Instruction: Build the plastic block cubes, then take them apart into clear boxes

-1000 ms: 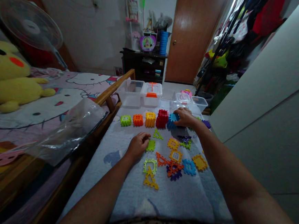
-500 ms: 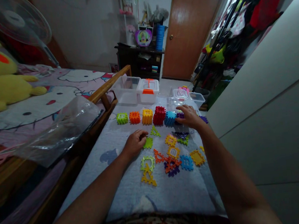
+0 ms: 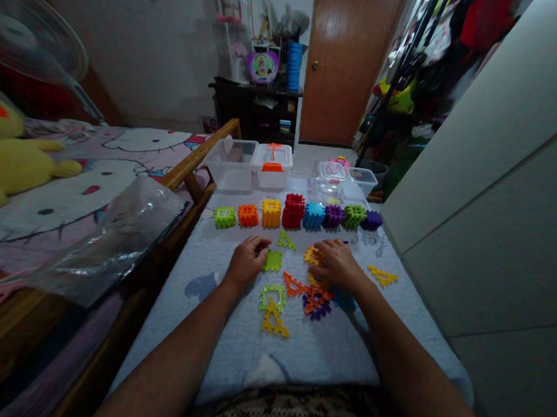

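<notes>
My left hand [image 3: 248, 260] rests with curled fingers beside a light green square tile [image 3: 273, 261]; whether it holds something is hidden. Just beyond lies a light green triangle tile [image 3: 285, 241]. My right hand [image 3: 339, 265] reaches over the loose pieces with its fingers apart, covering part of a yellow tile [image 3: 311, 255]. Orange triangle tiles [image 3: 294, 285] lie left of it, overlapping a purple tile [image 3: 321, 312]. Under my right wrist, a blue tile [image 3: 345, 300] is partly hidden. Nearer me, a yellow triangle tile [image 3: 274, 323] overlaps a light green frame tile [image 3: 264, 297].
Colour-sorted stacks line the back, including a red stack [image 3: 293, 214] and a green stack [image 3: 354, 216]. Behind them stand clear plastic boxes [image 3: 234, 173]. A yellow tile [image 3: 383, 276] lies at right. A wooden bed rail [image 3: 198, 162] borders the left, a white cabinet [image 3: 491, 217] the right.
My right hand has come back from the row of stacks to the loose tiles, uncovering the purple and green stacks. My left hand stays nearly still. The view has shifted slightly.
</notes>
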The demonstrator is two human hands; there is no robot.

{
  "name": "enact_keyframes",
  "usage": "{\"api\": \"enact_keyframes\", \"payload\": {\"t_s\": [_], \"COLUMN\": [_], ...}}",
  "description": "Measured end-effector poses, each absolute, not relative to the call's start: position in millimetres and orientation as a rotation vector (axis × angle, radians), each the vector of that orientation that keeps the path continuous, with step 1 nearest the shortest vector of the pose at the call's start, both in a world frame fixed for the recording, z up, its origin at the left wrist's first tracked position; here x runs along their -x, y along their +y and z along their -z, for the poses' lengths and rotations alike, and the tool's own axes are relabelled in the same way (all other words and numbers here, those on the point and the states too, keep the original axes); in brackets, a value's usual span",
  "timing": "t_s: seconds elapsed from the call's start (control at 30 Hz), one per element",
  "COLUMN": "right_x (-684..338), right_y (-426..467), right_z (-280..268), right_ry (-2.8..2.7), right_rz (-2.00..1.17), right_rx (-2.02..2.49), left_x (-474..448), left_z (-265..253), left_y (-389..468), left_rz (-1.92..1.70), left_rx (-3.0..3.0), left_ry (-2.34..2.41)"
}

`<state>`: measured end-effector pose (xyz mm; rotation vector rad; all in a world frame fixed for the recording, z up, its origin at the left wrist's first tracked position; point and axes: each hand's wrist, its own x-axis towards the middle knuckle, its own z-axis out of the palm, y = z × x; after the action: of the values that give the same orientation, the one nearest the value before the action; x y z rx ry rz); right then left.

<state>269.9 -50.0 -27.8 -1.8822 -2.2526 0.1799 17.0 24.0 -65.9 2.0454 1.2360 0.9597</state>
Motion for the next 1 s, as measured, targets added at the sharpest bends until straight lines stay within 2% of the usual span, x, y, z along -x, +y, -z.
{"api": "enact_keyframes", "payload": {"t_s": [0.1,0.37,0.5,0.67,0.77,0.9,1.0], "right_x": [-266,-263,-276,-285,-278,-271,-271], "right_y": [-48,-40,-43,-61,-69,-70,-68], "right_z": [34,50,36,15,12,15,14], "right_ry": [-2.195,-2.036,-1.988,-2.238,-2.296,-2.287,-2.183], "right_rz": [-0.178,-0.304,-0.311,-0.450,-0.419,-0.395,-0.513], "right_rx": [1.870,1.488,1.624,1.812,1.896,1.905,1.874], "left_x": [-16,-16,-16,-16,-16,-16,-16], "left_z": [65,64,63,63,63,63,62], "left_y": [23,23,23,23,23,23,22], "left_rz": [-0.948,-0.916,-0.901,-0.896,-0.910,-0.910,-0.897], "left_rx": [-2.079,-2.082,-2.078,-2.074,-2.066,-2.057,-2.050], "left_ry": [1.223,1.229,1.243,1.235,1.231,1.242,1.255]}}
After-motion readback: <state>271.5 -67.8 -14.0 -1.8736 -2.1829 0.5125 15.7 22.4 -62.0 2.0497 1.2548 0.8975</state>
